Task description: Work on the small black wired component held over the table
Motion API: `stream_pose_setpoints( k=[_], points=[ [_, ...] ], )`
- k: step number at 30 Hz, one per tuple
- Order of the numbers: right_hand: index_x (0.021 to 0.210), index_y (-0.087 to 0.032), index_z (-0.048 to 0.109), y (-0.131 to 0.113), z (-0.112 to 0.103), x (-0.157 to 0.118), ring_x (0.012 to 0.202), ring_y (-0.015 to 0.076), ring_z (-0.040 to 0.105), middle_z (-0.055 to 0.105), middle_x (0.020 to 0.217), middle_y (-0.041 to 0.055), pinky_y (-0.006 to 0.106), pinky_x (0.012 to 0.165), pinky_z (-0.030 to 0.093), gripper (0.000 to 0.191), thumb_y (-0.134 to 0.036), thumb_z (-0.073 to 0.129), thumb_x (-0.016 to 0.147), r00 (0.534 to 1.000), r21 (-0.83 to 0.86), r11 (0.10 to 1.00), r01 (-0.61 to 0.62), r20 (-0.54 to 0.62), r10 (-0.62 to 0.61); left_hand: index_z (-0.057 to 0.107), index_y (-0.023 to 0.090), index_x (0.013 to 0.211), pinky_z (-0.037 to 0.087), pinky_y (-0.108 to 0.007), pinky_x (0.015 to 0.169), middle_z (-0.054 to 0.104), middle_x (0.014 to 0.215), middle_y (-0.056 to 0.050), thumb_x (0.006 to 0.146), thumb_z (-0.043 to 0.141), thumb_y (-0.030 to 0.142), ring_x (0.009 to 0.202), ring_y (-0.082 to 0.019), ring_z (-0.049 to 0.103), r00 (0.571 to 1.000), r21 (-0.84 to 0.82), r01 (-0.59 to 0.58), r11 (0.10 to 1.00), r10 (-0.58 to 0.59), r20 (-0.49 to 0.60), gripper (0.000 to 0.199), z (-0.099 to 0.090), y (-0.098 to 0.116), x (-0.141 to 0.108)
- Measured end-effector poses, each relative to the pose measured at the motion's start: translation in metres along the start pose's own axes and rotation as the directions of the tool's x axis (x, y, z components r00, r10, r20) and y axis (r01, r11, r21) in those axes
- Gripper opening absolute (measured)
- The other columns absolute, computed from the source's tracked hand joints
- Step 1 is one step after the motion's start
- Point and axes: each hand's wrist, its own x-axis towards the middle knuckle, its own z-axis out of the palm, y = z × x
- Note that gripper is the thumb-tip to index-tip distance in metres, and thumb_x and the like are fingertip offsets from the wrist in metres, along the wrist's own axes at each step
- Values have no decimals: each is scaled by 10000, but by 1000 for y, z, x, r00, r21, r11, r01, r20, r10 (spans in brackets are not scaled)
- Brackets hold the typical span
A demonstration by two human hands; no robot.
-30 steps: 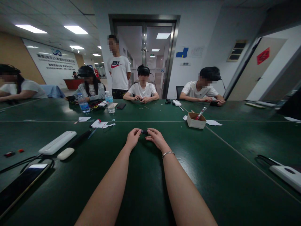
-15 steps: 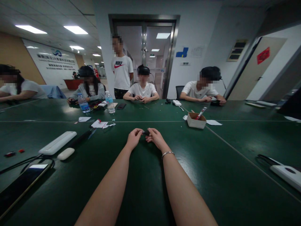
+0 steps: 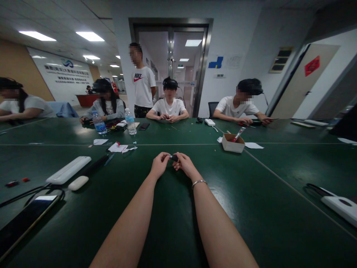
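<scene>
Both arms reach forward over the green table, with the hands close together at its middle. My right hand [image 3: 185, 164] is closed round the dark end of a small black piece with a silvery metal tip [image 3: 174, 158]. From the other side, the thumb and fingers of my left hand [image 3: 160, 165] pinch the silvery tip. The piece is held roughly level, partly covered by fingers, and too small for me to tell its exact kind. A silver bracelet [image 3: 199, 182] circles my right wrist.
On the left lie a phone [image 3: 26, 219], a white power bank [image 3: 68, 170] with a black cable and a white oval case [image 3: 78, 183]. A cardboard box [image 3: 233, 146] stands ahead to the right. Bottles [image 3: 130, 121] stand at far left. Several people sit opposite; one stands.
My hands keep almost the same place and grip, with the silvery tip slightly plainer now. The seated person at far right has spread their hands; the standing person has shifted left.
</scene>
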Motion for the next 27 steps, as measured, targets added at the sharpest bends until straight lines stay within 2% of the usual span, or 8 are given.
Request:
stream_pose_setpoints(
  k=[3,6,8,12,15,18,22,27],
  points=[
    [1016,-164,593,1,-2,-1,522,88,604,626,745,20,189,467,508,257,-270,652,789,998,13,998,63,26,-63,638,185,931,478,-297,773,673,893,-51,836,537,325,833,-166,628,1000,19,6,1000,-6,-1,198,-1,0,0],
    [1115,-223,565,1,-3,-2,598,76,637,608,952,11,205,556,553,524,-153,768,637,993,40,993,114,31,-115,635,185,935,478,-299,767,670,866,-46,834,534,322,819,-168,628,998,11,29,1000,-28,-61,198,-2,-3,2],
    [1138,-222,541,1,-2,-2,580,81,637,615,915,11,215,556,558,545,-201,779,649,996,56,995,88,18,-89,626,183,948,480,-295,764,669,877,-48,832,534,310,821,-166,626,995,-16,24,1000,-25,-93,196,-1,-5,3],
    [1028,-160,535,0,0,-1,502,109,609,635,652,20,209,470,517,337,-405,631,818,1000,82,997,13,6,-13,616,185,974,485,-282,733,664,929,-54,818,537,256,803,-154,614,997,-28,-9,1000,7,-74,189,1,-4,3],
    [955,-147,547,2,-1,1,476,107,590,630,582,23,192,442,485,262,-390,576,862,1000,75,997,14,2,-15,617,185,971,483,-286,730,662,938,-57,810,537,233,785,-151,607,999,-5,-20,1000,20,-49,187,1,-3,2],
    [1000,-150,568,4,-3,2,502,99,599,646,647,23,194,465,491,211,-294,595,849,999,65,997,35,26,-36,623,187,976,476,-292,744,662,958,-63,809,540,246,809,-159,606,999,17,-7,1000,8,-38,195,0,-4,2],
    [1070,-188,580,7,-5,3,552,90,620,635,784,7,208,513,517,299,-189,645,778,994,44,995,93,53,-95,630,189,957,460,-283,689,664,871,-49,844,501,318,750,-161,599,996,71,83,994,-82,-20,215,-2,-8,2],
    [1088,-210,604,7,-6,1,590,83,623,590,825,-3,211,537,518,354,-168,665,742,987,31,991,128,96,-130,630,179,706,424,-292,635,624,790,-56,873,407,506,681,-168,574,989,246,146,958,-134,-63,430,-4,-6,1]
  ],
)
